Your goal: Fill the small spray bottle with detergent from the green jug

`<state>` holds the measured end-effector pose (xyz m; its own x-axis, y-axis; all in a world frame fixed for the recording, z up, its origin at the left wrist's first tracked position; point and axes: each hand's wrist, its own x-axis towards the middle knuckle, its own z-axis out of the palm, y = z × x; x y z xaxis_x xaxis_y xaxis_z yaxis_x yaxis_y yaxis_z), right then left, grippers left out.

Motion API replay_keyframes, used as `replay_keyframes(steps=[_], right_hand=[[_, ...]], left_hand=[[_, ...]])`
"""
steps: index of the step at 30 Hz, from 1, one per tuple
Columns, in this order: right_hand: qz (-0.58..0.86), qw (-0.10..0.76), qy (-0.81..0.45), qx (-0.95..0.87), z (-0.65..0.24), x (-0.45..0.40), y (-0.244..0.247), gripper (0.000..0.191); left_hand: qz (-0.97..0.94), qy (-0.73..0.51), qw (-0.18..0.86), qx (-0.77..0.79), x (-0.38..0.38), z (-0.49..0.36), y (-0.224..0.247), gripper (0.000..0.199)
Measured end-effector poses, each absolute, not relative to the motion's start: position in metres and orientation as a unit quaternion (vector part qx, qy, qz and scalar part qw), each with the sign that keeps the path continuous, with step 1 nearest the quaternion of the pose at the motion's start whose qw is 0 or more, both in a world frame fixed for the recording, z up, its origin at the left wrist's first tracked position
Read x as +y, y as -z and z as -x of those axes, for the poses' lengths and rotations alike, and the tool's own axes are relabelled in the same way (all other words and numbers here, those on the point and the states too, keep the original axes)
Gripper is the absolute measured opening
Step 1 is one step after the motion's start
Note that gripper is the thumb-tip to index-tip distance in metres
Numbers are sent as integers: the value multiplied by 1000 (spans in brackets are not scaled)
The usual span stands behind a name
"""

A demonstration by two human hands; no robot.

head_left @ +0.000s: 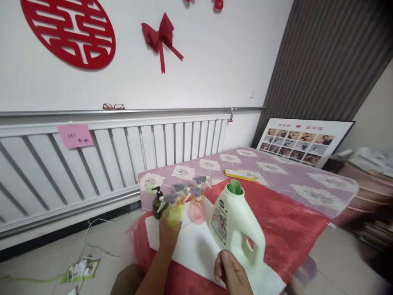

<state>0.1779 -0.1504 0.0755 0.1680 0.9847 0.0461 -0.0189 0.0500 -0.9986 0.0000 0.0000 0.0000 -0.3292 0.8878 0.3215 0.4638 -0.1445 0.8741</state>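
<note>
Left Hand Gripping a Yellow-Green Bottle, Right Hand Curling Beside a Large Jug

On a clock face centred on the view, the left hand (170, 231) is reaching in at seven o'clock and gripping the yellow-green bottle (174, 214), which is standing upright under a grey spray head. The right hand (230, 266) is curling closed between five and six o'clock, just by the pale green jug (238, 229); whether it is touching the jug, I cannot tell.

The jug is standing at five o'clock, a green piece (236, 187) showing in its mouth. The pink bottle (197, 211) is standing at six o'clock, and the dark bottle (157, 203) is standing between seven and eight, close beside the gripped one. More spray heads are showing behind them, their bottles partly hidden.

A white cloth (193, 250) is lying beneath the things, over red sheeting (285, 221) that is covering part of a patterned purple surface (270, 167). A yellow-edged case (240, 175) is resting on that surface at four o'clock. At three, a photo board (294, 141) is leaning before a dark curtain (325, 61). At nine, a pink note (75, 136) is hanging on the white radiator (116, 157); glasses (113, 107) are resting above, at ten.
</note>
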Motion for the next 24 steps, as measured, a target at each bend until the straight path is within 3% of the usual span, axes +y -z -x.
replay_keyframes(steps=[7,18,24], right_hand=[[549,583,-408,-439,-173,-146,-70,39],[609,572,-324,-444,-163,-130,-74,47],[615,547,-317,-471,-153,-124,-77,37]], left_hand=[[-598,-509,203,585,-41,-11,-4,78],[-716,-356,200,566,-112,-50,0,61],[-723,-326,191,579,-115,-52,14,58]])
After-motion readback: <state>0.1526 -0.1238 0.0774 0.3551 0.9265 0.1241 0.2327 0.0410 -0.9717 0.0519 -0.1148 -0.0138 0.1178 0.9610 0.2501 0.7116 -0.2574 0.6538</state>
